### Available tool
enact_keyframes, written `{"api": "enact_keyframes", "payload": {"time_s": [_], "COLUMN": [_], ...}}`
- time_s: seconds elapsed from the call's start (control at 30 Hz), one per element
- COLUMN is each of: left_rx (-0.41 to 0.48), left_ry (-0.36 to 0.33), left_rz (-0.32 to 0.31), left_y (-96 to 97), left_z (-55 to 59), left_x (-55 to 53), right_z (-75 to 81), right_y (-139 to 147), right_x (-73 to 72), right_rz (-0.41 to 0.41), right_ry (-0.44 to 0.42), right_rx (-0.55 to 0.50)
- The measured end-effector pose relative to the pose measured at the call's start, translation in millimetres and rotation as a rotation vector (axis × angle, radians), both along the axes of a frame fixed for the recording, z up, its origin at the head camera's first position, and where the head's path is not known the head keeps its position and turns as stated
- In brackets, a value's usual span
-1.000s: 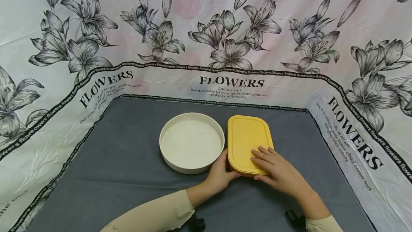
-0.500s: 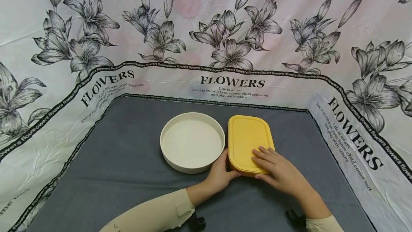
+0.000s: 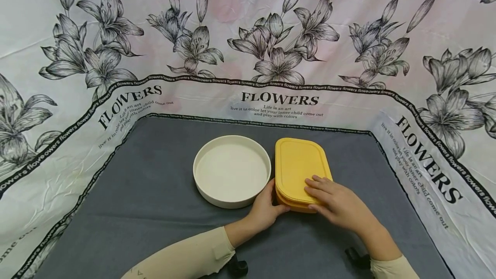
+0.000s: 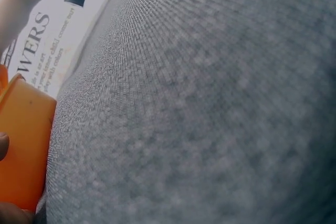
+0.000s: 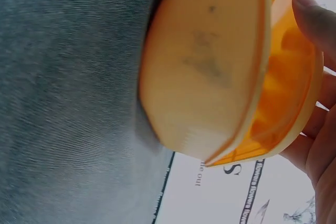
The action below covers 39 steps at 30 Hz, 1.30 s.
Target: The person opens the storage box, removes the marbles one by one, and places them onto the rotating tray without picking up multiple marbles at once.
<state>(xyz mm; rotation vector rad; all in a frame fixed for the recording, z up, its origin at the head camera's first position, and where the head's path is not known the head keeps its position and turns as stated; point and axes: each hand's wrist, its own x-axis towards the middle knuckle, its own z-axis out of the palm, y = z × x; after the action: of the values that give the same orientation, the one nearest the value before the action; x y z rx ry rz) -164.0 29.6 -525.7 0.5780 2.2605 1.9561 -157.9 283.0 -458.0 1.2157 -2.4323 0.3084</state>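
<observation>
A rectangular orange-yellow food container (image 5: 205, 72) stands on grey cloth. Its yellow lid (image 3: 300, 167) is tilted, with the near side raised off the rim. In the right wrist view a gap shows between lid and container wall. My right hand (image 3: 339, 206) pinches the lid, thumb under the edge and fingers over the top. My left hand (image 3: 263, 212) grips the container's near left corner, thumb on the front and fingers along the left side. The container's orange wall (image 4: 26, 140) also appears in the left wrist view. What lies inside the container is hidden.
A round cream dish (image 3: 232, 171) with a low wall stands close left of the container, next to my left fingers. Grey cloth (image 3: 155, 184) spreads around them, bordered by white floral fabric (image 3: 283, 102). Black straps or devices (image 3: 237, 267) hang below the wrists.
My right hand has raised the lid's near edge, opening a gap above the container. The left hand keeps its grip, and the dish stays in place.
</observation>
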Motion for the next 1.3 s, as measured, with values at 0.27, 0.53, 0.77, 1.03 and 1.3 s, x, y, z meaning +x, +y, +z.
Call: {"api": "enact_keyframes", "payload": {"time_s": [0.27,0.53,0.77,1.03,1.3], "left_rx": [0.016,0.019,0.024,0.063,0.078], "left_ry": [-0.025,-0.052,-0.041,-0.067,-0.077], "left_rz": [-0.009,-0.013,-0.023,-0.044,-0.061], "left_y": [-0.6,-0.6,-1.6,-2.3,-3.6], "left_z": [2.5,2.7,4.0,4.1,2.3], "left_x": [0.9,1.3,0.6,1.0,-0.4], "right_z": [14.3,21.5,29.7,35.0,37.2], "right_y": [-3.8,-6.4,-10.8,-19.3,-19.2], "right_x": [5.3,6.3,5.9,3.5,-0.5], "right_rz": [0.033,0.043,0.022,-0.088,-0.122], "right_ry": [0.029,0.051,0.061,0.142,0.227], "right_rx": [-0.047,-0.069,-0.093,-0.106,-0.218]}}
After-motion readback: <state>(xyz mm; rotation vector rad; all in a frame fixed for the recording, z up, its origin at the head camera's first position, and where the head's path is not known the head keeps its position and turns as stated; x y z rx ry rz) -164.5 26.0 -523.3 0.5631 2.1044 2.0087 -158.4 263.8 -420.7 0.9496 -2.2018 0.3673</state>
